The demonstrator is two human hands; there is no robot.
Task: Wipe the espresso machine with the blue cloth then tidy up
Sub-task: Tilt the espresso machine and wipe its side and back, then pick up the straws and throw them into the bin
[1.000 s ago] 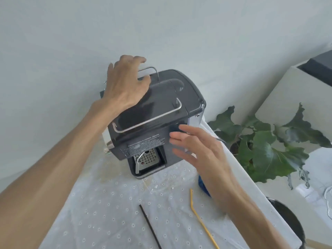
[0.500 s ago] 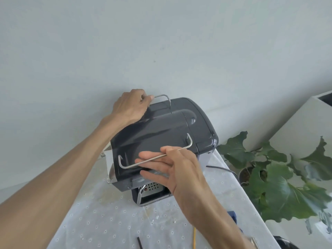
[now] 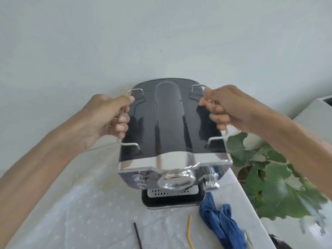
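Note:
The black and chrome espresso machine [image 3: 167,133] stands on the white table, its chrome front facing me. My left hand [image 3: 109,117] grips the wire rail on the left of its top. My right hand [image 3: 226,108] grips the matching rail on the right. The crumpled blue cloth [image 3: 221,223] lies on the table by the machine's front right corner, apart from both hands.
A yellow straw [image 3: 189,230] and a dark stick [image 3: 138,236] lie on the white dotted tablecloth [image 3: 80,212] near me. A leafy green plant [image 3: 269,178] stands just off the table's right edge. The wall is close behind the machine.
The machine has turned so that its chrome front faces me. Both hands have moved onto the two side rails. The blue cloth has come into full view.

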